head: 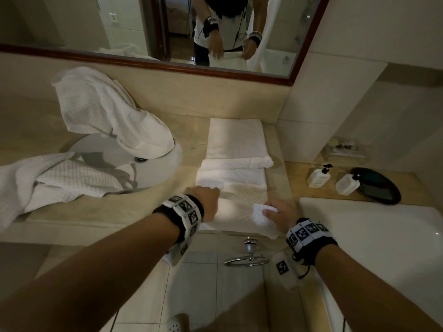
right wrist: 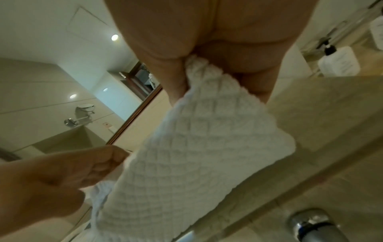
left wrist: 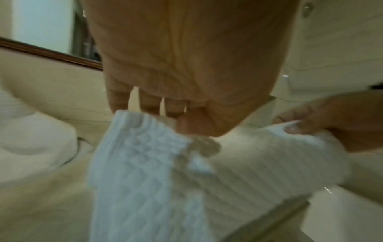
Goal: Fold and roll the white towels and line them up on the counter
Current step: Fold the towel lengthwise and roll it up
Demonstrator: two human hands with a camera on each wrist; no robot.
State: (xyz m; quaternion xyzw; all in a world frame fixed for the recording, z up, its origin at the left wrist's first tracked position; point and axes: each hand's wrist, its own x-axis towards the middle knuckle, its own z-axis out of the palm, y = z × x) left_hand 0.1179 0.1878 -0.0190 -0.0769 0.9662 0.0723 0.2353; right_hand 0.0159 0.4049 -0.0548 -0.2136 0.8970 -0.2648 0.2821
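Observation:
A white waffle-weave towel [head: 239, 207] lies folded into a long strip on the beige counter [head: 148, 212], its near end at the counter's front edge. My left hand [head: 207, 203] pinches the near left corner of the towel [left wrist: 132, 147]. My right hand [head: 278, 212] grips the near right corner, bunched cloth of the towel [right wrist: 207, 131] between thumb and fingers. Both corners are lifted slightly. Beyond it lie another folded towel [head: 236, 161] and a flat one [head: 236, 135] near the wall.
A loose towel [head: 105, 111] drapes over the tap by the round sink [head: 153, 168]; another [head: 48, 183] lies crumpled at the left. Two pump bottles [head: 318, 178] and a dark tray [head: 381, 188] stand at the right. A towel ring [head: 247, 259] hangs below the counter edge.

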